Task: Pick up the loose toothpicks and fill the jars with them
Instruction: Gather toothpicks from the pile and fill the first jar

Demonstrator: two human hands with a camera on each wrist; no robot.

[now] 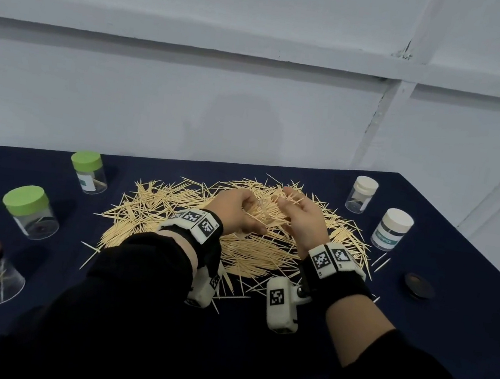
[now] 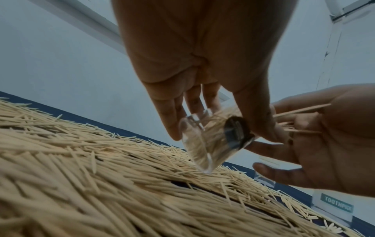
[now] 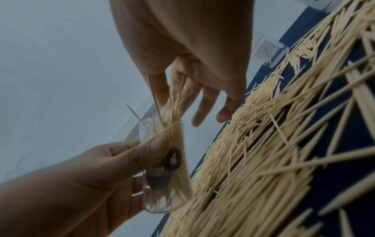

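A: Head view, item one: navy table (image 1: pixel 442 354), bearing the toothpick pile (image 1: pixel 158 209) at centre; capped jars stand well apart on both sides.

B: Item two, hands?

A: Left hand (image 1: pixel 233 211) curls round a clear open jar (image 3: pixel 166 173), tilted just above the pile. Right hand (image 1: pixel 301 219) pinches a toothpick bundle (image 3: pixel 174 102) at its upper end, tips entering the jar mouth; its other fingers hang relaxed.

B: Handling notes?

A: Toothpicks: likely light, stiff, pointed, prone to splay or snag crosswise on the rim; best taken mid-length, aligned. Jar: probably smooth, slippery; grip round the wall.

B: Smallest item?

A: Dark lid (image 1: pixel 418 285), lying apart at right.
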